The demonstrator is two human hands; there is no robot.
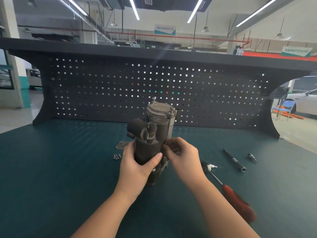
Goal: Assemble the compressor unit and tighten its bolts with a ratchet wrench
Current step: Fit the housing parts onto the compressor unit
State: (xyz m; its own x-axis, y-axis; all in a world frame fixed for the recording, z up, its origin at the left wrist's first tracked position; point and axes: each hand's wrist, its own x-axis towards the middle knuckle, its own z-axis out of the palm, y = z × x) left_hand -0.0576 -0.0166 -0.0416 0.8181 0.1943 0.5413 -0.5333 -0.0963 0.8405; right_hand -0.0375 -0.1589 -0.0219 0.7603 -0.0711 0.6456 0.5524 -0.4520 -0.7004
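Left hand [137,162]: we clamp the upright compressor [154,134], frame centre.
Right hand [181,153]: fingertips pinch its side; contents unclear.
Risk: top bolts [172,109] sit proud; tilting could drop them.

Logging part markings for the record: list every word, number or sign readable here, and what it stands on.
None can be read.
Hanging sign, white and teal: print too blurred.
Wall sign at right: print too blurred.
Compressor unit top cover: faint marks, illegible.
Ratchet wrench: no lettering visible.

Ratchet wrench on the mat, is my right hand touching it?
Apart. The head view shows the right hand at the compressor, the ratchet wrench lying on the mat beside it.
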